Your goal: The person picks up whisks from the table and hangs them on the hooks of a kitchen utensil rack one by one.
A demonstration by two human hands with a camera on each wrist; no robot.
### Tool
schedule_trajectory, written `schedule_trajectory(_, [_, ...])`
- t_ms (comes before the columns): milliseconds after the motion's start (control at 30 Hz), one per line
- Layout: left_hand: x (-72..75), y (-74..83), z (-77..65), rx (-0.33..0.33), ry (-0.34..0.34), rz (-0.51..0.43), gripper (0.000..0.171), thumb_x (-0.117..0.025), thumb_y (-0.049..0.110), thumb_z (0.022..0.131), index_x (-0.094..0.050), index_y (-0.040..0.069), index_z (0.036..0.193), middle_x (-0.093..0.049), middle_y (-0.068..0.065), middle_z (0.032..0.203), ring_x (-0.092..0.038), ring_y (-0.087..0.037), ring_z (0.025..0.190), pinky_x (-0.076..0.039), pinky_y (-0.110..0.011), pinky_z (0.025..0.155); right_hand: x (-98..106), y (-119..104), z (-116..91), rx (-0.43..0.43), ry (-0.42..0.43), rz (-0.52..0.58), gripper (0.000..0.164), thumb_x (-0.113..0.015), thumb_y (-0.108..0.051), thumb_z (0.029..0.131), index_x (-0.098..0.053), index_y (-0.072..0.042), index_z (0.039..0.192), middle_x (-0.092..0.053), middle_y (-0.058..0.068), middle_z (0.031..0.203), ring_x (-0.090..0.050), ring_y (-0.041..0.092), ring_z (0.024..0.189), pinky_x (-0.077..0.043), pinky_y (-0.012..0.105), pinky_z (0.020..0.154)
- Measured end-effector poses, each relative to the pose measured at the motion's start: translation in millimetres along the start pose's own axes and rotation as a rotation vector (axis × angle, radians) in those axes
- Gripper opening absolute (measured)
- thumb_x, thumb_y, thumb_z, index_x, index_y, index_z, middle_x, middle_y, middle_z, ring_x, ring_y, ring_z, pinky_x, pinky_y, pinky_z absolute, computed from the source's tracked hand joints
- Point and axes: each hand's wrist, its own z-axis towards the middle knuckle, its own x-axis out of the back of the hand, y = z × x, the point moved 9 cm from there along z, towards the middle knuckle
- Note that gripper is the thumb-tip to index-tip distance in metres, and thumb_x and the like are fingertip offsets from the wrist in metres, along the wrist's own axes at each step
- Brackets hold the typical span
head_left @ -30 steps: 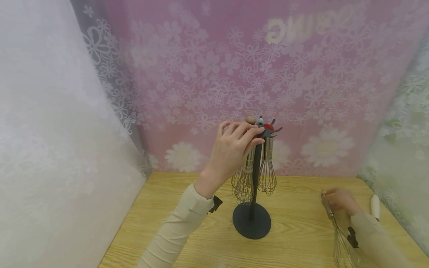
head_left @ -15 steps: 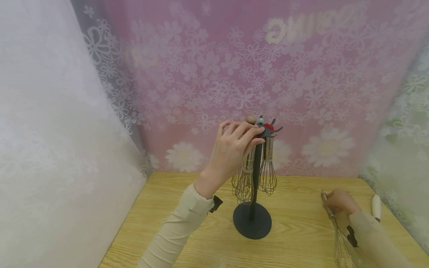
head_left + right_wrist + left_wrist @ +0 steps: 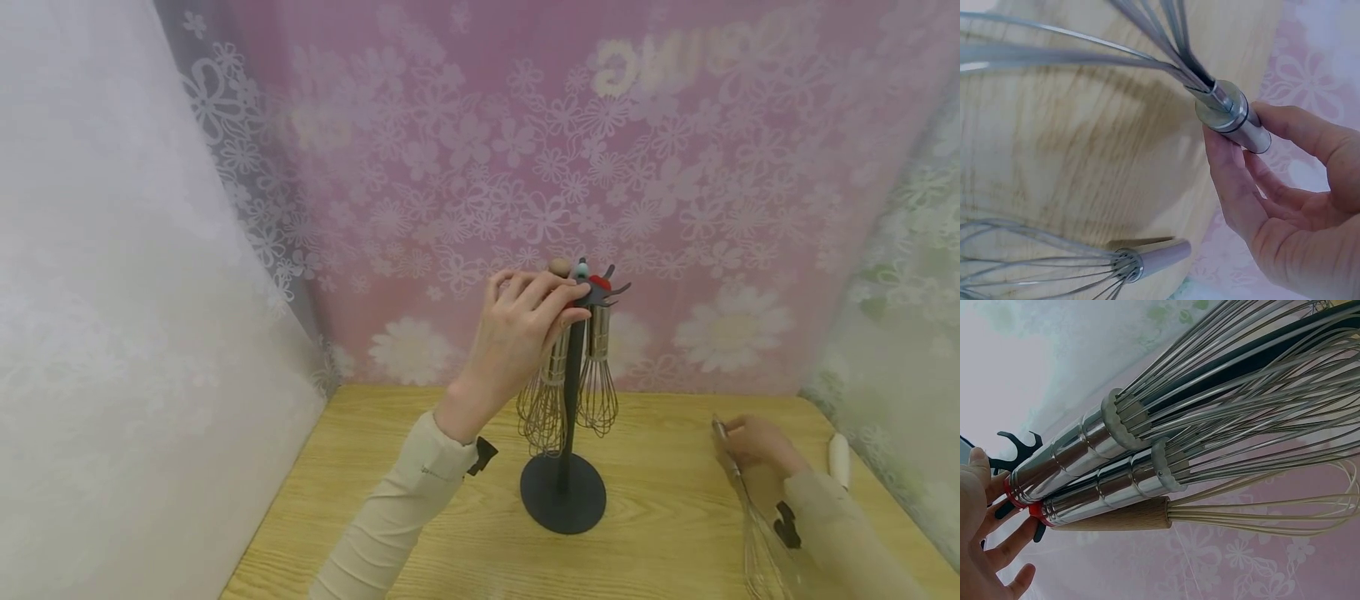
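A black stand with a round base and curved hooks at its top holds several hanging whisks. My left hand grips the stand's top, its fingers over the hooks. In the left wrist view two steel whisks with red ends and a wooden-handled whisk hang beside that hand. At the table's right side my right hand pinches a metal-handled whisk between thumb and fingers. Its wires point toward the near edge, over the table top.
Another whisk, with a pale handle, lies at the right edge of the wooden table; its wires show in the right wrist view. A pink floral curtain stands behind, and white sheets close off both sides.
The right hand and its whisk have shifted slightly up and to the left, the handle end rising a little. My left hand stays on the stand's top.
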Motion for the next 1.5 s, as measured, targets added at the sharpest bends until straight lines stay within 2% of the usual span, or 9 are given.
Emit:
schedule_trajectory(133, [0.6, -0.4, 0.3, -0.002, 0.010, -0.003, 0.028, -0.065, 0.034, 0.097, -0.074, 0.019, 0.120, -0.069, 0.003, 0.113, -0.062, -0.019, 0.106, -0.041, -0.043, 0.102, 0, -11, -2, 0.004, -0.001, 0.126, 0.053, -0.057, -0.004, 0.096, -0.037, 0.032, 0.129, -0.066, 0.031, 0.099, -0.071, 0.032, 0.084, -0.063, 0.043, 0.073])
schedule_trajectory(467, [-0.2, -0.1, 0.0, -0.002, 0.005, 0.000, 0.028, -0.065, 0.035, 0.098, -0.074, 0.019, 0.120, -0.069, 0.003, 0.113, -0.061, -0.019, 0.106, -0.041, -0.042, 0.103, 5, -21, -4, -0.009, 0.008, 0.207, 0.056, -0.055, -0.004, 0.101, -0.028, 0.031, 0.135, -0.054, 0.047, 0.118, -0.070, 0.035, 0.092, -0.061, 0.047, 0.081])
schedule_trajectory(767, [-0.2, -0.3, 1.1, 0.002, 0.017, -0.007, 0.028, -0.067, 0.035, 0.097, -0.074, 0.019, 0.119, -0.070, 0.003, 0.111, -0.061, -0.019, 0.105, -0.041, -0.042, 0.102, 15, -34, -11, 0.035, 0.076, 0.229, 0.057, -0.058, -0.007, 0.101, -0.031, 0.029, 0.137, -0.056, 0.045, 0.119, -0.070, 0.027, 0.087, -0.062, 0.043, 0.078])
schedule_trajectory(1133, [-0.9, -0.1, 1.3, 0.005, 0.016, 0.001, 0.028, -0.065, 0.036, 0.098, -0.074, 0.021, 0.119, -0.070, 0.004, 0.111, -0.061, -0.018, 0.105, -0.041, -0.042, 0.101, 23, -53, -24, 0.062, 0.151, 0.240, 0.062, -0.061, -0.011, 0.102, -0.030, 0.027, 0.141, -0.049, 0.049, 0.128, -0.072, 0.028, 0.087, -0.062, 0.043, 0.077])
schedule_trajectory(1300, [-1.3, -0.5, 1.1, 0.009, 0.011, -0.003, 0.028, -0.065, 0.036, 0.098, -0.074, 0.021, 0.120, -0.070, 0.004, 0.112, -0.061, -0.018, 0.106, -0.041, -0.042, 0.101, 24, -60, -29, 0.082, 0.186, 0.223, 0.063, -0.060, -0.014, 0.103, -0.031, 0.024, 0.143, -0.047, 0.048, 0.130, -0.071, 0.033, 0.093, -0.062, 0.040, 0.076])
schedule_trajectory(1500, [-1.0, -0.3, 0.6, 0.009, 0.014, 0.003, 0.028, -0.065, 0.037, 0.097, -0.074, 0.021, 0.119, -0.070, 0.004, 0.111, -0.061, -0.018, 0.105, -0.041, -0.042, 0.102, 26, -66, -31, 0.095, 0.249, 0.224, 0.063, -0.062, -0.015, 0.102, -0.033, 0.021, 0.144, -0.046, 0.048, 0.132, -0.071, 0.032, 0.093, -0.062, 0.035, 0.074])
